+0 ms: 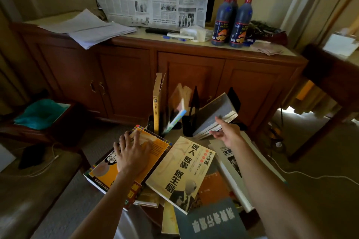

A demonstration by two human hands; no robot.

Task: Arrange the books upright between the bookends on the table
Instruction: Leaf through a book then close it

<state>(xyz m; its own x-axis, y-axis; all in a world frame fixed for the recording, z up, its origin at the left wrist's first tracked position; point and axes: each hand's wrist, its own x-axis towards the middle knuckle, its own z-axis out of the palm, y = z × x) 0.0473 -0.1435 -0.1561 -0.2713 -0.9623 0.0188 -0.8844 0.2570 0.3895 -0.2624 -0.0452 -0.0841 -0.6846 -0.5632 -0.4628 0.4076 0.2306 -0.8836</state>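
While most books still lie flat on the worktop [175, 137], only a few are at the black bookends [191, 120] on the far side. A yellow book [156, 106] stands upright at the left; a thin blue-edged book [175, 118] beside it leans, blurred; a thick grey book [215, 114] tilts against the right bookend. The left hand [132, 153] rests with spread fingers on the orange book [132, 159], pressing, not holding. The right hand [226, 132], fingers loose, reaches to the grey book and grips nothing. The near cream book [182, 172] and the others wait; I judge the task is at an early stage.
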